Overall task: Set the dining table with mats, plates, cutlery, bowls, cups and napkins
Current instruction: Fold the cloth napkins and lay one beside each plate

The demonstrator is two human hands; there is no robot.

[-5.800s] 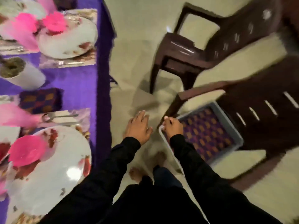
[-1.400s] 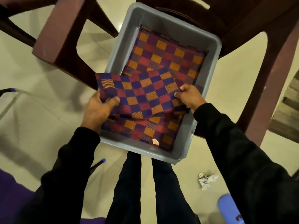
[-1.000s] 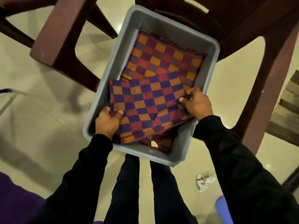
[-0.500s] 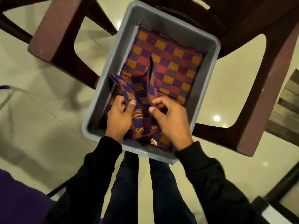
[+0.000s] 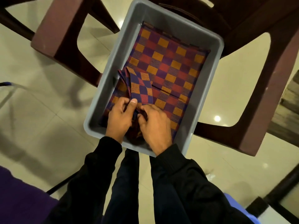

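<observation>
Head view: a grey bin [image 5: 103, 101] is seen on a brown chair [image 5: 265, 88], its long axis running from about 7 o'clock to 1 o'clock in the frame. A stack of checked napkins [image 5: 168, 62] is laid flat over the bin's floor. At the bin's near end, toward 6 o'clock, one napkin [image 5: 139, 88] is gathered into a folded, half-upright bundle. Its free end points to about 11 o'clock, away from the hands, and its lower end is held between them.

The left hand [image 5: 119, 118] is curled round the bundle from the 9 o'clock side, the thumb pressed on the cloth's face. The right hand [image 5: 153, 125] is closed on the same bundle from the 3 o'clock side, fingertips tucked into the fold. The two hands are almost touching, and neither is clearly nearer the cloth: both are on it.

The step in hand is judged to be the folding or lifting out of this one napkin. A lift toward 6 o'clock, along the bundle's own axis, is what the next move seems to call for. A dark cloth edge [image 5: 19, 201] is seen at 8 o'clock. Whether it belongs to the dining table cannot be told.
</observation>
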